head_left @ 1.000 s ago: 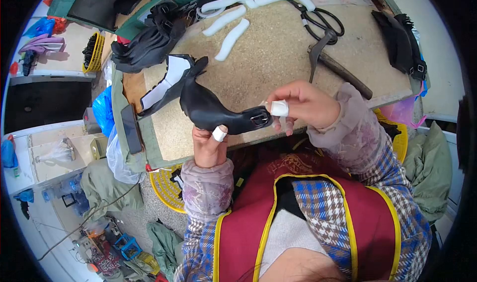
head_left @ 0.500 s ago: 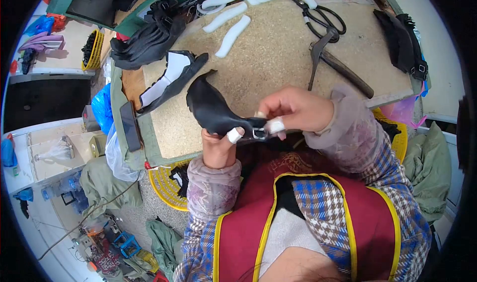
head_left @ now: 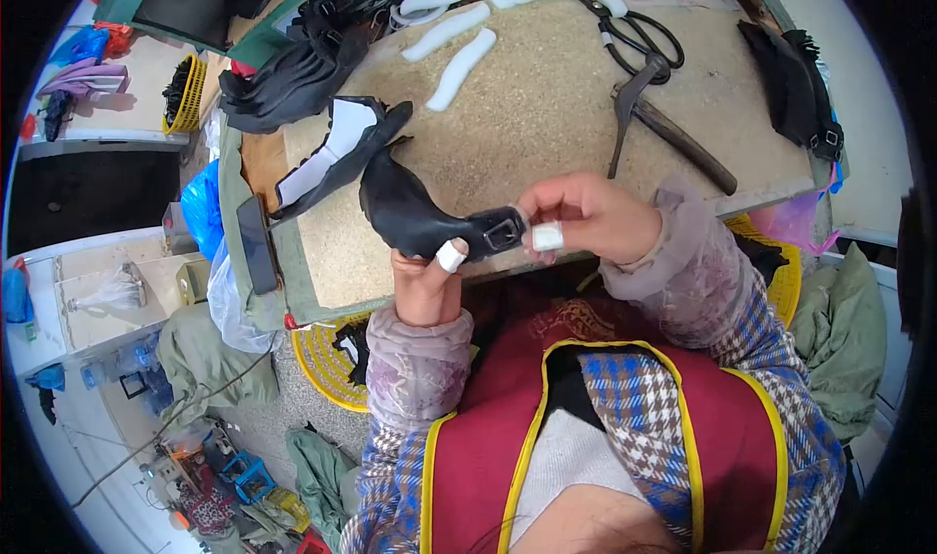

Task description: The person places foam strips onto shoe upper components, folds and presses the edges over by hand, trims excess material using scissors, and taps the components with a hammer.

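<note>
Over the front edge of the work board, a black leather shoe upper [head_left: 405,207] with a square metal buckle [head_left: 503,234] is held between both hands. My left hand [head_left: 425,286] grips its lower edge, the taped thumb on top and the fingers partly hidden beneath. At the buckle end, my right hand [head_left: 597,224] pinches the strap tip between a taped thumb and forefinger. Behind it to the left lies another black piece with a white lining [head_left: 337,144]. A hammer [head_left: 673,134] rests beyond my right hand.
Black scissors [head_left: 639,41] and white foam strips [head_left: 459,71] are on the board's far side. Stacked black pieces [head_left: 293,81] sit at left, more buckled ones [head_left: 791,85] at right. A phone [head_left: 258,246] lies by the left edge. Yellow baskets [head_left: 327,383] stand below the table.
The upper's buckle end has turned, so the buckle now faces up and shows fully. My right fingers have shifted to the strap's tip. The left hand keeps its hold.
</note>
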{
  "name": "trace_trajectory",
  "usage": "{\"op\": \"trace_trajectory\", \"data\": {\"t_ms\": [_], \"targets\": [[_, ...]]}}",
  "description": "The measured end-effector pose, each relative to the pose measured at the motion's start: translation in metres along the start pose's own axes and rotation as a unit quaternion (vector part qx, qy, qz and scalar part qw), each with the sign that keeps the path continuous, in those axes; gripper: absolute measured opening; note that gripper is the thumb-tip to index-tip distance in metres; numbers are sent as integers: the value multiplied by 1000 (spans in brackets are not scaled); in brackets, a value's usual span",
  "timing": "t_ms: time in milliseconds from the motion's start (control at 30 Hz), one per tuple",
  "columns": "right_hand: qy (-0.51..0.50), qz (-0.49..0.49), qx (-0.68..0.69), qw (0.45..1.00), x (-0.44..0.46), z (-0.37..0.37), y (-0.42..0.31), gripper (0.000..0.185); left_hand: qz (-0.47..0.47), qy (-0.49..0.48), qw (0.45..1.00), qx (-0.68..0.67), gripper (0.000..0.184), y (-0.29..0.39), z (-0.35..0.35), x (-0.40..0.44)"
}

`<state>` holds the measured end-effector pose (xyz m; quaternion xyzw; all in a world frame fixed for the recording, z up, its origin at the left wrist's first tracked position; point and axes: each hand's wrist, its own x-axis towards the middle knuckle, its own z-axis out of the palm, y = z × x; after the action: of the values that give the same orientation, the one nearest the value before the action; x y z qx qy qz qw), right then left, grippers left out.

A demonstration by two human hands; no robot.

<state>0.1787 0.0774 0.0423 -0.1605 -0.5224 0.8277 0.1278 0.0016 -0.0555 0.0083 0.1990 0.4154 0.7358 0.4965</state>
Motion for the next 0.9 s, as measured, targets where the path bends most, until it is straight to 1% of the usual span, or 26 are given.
{"op": "trace_trajectory", "data": {"t_ms": [33,100,133,200,233,300,333,433,467,533,567,600,633,667,700,733,767,800,833,867,900], "targets": [[28,2,22,999,-1,3,-3,13,-3,8,1000,3,37,0,1,0],[53,36,11,998,0,7,-7,14,-10,21,1000,10,39,3,10,0],[66,53,7,996,1,8,-8,16,-9,24,999,24,36,3,17,-1],[67,54,-86,993,5,8,-4,15,-6,29,998,53,29,3,27,-3],[66,55,-132,988,7,7,-3,15,-8,17,998,64,30,4,25,-3],[14,32,-186,982,6,1,-5,13,-9,-3,996,85,32,3,15,-3],[-14,22,-212,977,4,-2,-5,13,-11,18,997,80,31,2,12,-3],[-34,-19,-47,998,-2,-10,0,17,4,31,994,106,28,3,14,-4],[-12,-18,-29,999,-5,-12,-3,21,14,4,989,144,27,6,18,-4],[48,-4,-33,998,-5,-15,-10,23,30,-49,974,220,24,11,32,-6],[80,2,-35,996,-5,-16,-12,24,16,-80,970,229,28,8,34,-8],[72,43,22,996,-2,-13,-12,26,1,-113,965,238,31,3,36,-10],[75,39,54,995,0,-8,-12,26,-14,-148,958,247,34,-3,38,-11],[79,35,86,993,2,-1,-11,26,26,-214,924,315,34,-8,38,-12],[82,31,118,989,4,5,-10,25,50,-237,887,394,36,-15,37,-13],[97,44,198,974,6,9,-9,22,98,-262,846,453,35,-19,34,-13],[83,37,171,981,4,8,-10,21,145,-282,800,510,35,-21,33,-13],[67,30,145,987,1,6,-11,21,83,-263,863,422,34,-18,33,-13],[52,23,120,991,-1,5,-12,20,21,-241,913,328,32,-11,34,-14],[41,32,70,996,-5,5,-18,20,-43,-214,949,227,31,-4,35,-14],[32,42,20,998,-10,7,-29,20,-51,-192,964,175,31,4,37,-14]]}}
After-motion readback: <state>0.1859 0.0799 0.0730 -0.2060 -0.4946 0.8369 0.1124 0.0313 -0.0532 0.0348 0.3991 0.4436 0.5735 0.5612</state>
